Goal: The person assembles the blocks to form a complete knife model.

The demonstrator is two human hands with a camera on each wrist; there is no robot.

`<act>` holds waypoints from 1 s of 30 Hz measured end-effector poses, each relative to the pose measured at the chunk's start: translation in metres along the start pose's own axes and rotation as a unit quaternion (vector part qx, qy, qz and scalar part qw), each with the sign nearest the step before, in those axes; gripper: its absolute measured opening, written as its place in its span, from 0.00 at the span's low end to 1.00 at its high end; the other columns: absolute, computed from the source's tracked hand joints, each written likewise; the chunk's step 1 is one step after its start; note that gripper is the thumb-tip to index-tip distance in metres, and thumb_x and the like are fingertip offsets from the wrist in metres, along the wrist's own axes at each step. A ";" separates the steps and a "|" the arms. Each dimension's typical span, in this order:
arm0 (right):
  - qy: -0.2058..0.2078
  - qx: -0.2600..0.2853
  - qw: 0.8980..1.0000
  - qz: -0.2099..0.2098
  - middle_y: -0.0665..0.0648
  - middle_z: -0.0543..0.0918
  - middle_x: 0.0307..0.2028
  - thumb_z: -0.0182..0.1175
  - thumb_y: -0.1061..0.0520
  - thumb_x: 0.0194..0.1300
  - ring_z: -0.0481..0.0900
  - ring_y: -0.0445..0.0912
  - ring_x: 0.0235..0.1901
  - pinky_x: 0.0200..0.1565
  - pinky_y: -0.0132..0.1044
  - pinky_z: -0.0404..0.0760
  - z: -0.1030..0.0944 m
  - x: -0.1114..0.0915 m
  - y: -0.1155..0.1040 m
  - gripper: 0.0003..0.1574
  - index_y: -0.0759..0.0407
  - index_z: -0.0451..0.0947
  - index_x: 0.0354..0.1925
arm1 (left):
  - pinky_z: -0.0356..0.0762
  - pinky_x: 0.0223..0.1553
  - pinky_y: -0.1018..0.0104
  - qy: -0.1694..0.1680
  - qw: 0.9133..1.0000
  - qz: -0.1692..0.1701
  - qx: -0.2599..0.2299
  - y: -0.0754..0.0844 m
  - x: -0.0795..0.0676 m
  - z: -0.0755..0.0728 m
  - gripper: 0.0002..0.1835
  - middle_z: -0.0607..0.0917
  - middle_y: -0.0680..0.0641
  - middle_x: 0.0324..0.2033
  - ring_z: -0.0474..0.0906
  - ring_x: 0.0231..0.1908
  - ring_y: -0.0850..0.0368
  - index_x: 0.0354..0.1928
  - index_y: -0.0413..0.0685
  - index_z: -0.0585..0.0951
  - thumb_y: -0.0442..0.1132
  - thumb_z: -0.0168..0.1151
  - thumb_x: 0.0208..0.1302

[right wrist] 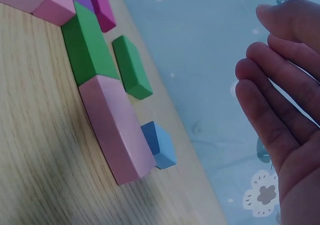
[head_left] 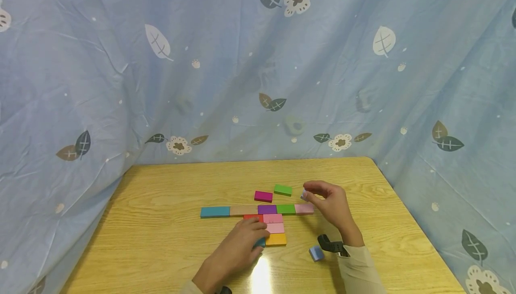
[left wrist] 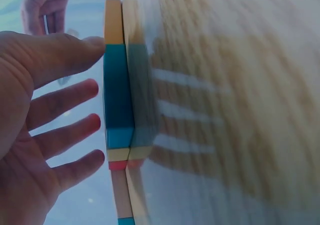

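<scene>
My left hand (head_left: 242, 238) lies over the near left part of the block arrangement, fingers extended across a red block (head_left: 253, 217) and a teal block (head_left: 261, 242). In the left wrist view its thumb tip meets the teal block (left wrist: 117, 95) close to the orange block (left wrist: 113, 22). My right hand (head_left: 332, 202) hovers by the row's right end, beside a small light blue block (head_left: 303, 194). The right wrist view shows that blue block (right wrist: 161, 145) standing on the table behind the pink block (right wrist: 115, 127), apart from the fingers, which hold nothing.
A row runs from a long blue block (head_left: 215, 212) through tan, purple and green to pink. Beyond it lie a magenta block (head_left: 263, 196) and a green block (head_left: 283, 190). Another blue block (head_left: 316, 253) sits near the right wrist. A patterned curtain (head_left: 225, 61) borders the wooden table (head_left: 153, 240).
</scene>
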State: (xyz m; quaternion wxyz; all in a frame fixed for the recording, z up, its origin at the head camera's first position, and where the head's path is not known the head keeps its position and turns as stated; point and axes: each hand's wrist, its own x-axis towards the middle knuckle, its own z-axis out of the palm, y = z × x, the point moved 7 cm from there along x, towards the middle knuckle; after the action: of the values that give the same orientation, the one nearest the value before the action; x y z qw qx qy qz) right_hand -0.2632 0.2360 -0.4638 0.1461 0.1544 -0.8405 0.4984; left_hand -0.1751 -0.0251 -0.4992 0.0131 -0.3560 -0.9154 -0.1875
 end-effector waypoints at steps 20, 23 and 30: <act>-0.051 0.047 0.997 0.029 0.72 0.90 0.54 0.76 0.60 0.70 0.92 0.60 0.55 0.56 0.26 0.88 0.022 0.034 0.029 0.19 0.65 0.89 0.57 | 0.78 0.74 0.41 -0.005 1.000 -0.004 0.029 0.000 0.003 0.005 0.14 0.89 0.53 0.64 0.80 0.72 0.45 0.55 0.56 0.93 0.36 0.75 0.70; -0.063 0.051 0.996 0.036 0.73 0.90 0.55 0.75 0.62 0.70 0.91 0.62 0.56 0.55 0.23 0.87 0.026 0.040 0.030 0.21 0.68 0.88 0.59 | 0.79 0.74 0.40 -0.006 1.000 -0.008 0.029 -0.001 0.002 0.005 0.14 0.89 0.53 0.64 0.79 0.72 0.46 0.55 0.56 0.93 0.36 0.75 0.71; -0.095 0.046 0.994 0.038 0.73 0.89 0.56 0.75 0.66 0.68 0.91 0.64 0.55 0.55 0.26 0.89 0.039 0.046 0.037 0.23 0.71 0.86 0.59 | 0.81 0.72 0.40 -0.013 0.999 -0.010 0.043 0.000 0.003 0.005 0.13 0.90 0.54 0.63 0.80 0.71 0.46 0.54 0.58 0.93 0.37 0.74 0.71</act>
State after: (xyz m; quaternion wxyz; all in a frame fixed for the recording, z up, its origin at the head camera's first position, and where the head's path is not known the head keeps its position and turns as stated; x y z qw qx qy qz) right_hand -0.3242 0.2129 -0.4931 0.0394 0.1753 -0.8319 0.5250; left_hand -0.1772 -0.0212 -0.5030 0.0146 -0.3487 -0.9261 -0.1433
